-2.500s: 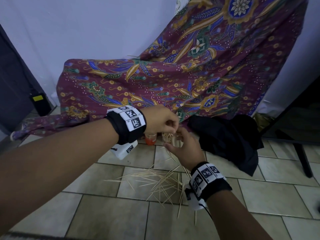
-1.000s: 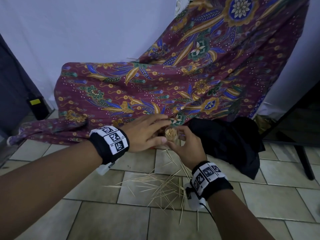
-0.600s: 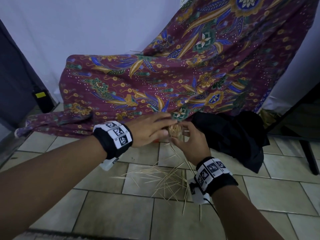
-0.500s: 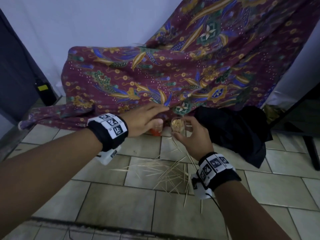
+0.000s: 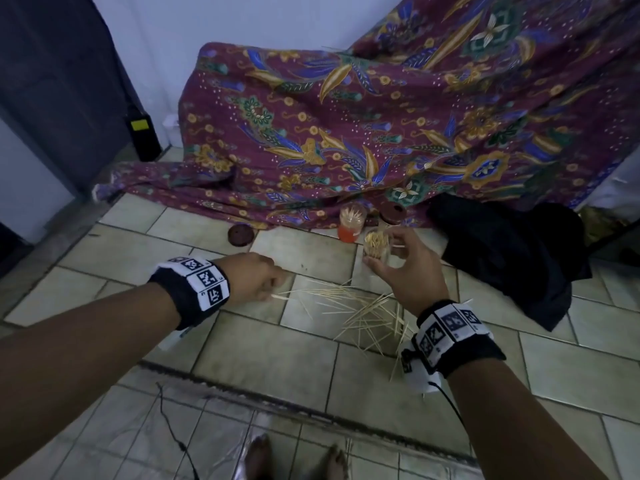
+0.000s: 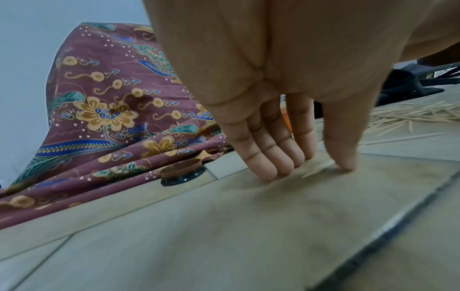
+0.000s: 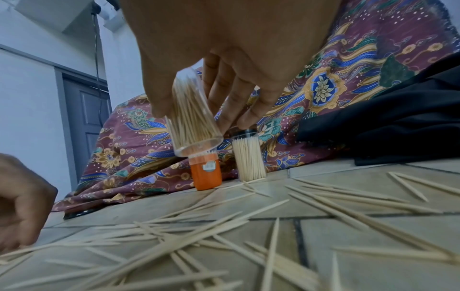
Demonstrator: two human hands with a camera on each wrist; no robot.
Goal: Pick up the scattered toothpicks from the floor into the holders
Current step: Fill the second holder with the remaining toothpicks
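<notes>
Several loose toothpicks (image 5: 360,313) (image 7: 248,236) lie scattered on the tiled floor. My left hand (image 5: 273,289) is down at the pile's left end, its fingertips (image 6: 273,169) on the tile, thumb and fingers pinching a toothpick (image 6: 320,167). My right hand (image 5: 398,258) holds a clear holder (image 5: 375,245) (image 7: 191,118) packed with toothpicks just above the floor. Behind it stand an orange holder (image 5: 350,223) (image 7: 208,171) and a clear capped holder (image 5: 393,213) (image 7: 247,159), both filled.
A loose brown lid (image 5: 240,234) (image 6: 181,169) lies at the edge of the patterned maroon cloth (image 5: 346,133). A black cloth (image 5: 512,258) lies at right. A thin cable (image 5: 169,427) and my feet (image 5: 294,459) are near the bottom; a black box (image 5: 142,133) stands by the wall.
My left hand left the holder's mouth and dropped to the floor at the pile's left end, taking a toothpick. The right hand still holds the holder. The view tilted down.
</notes>
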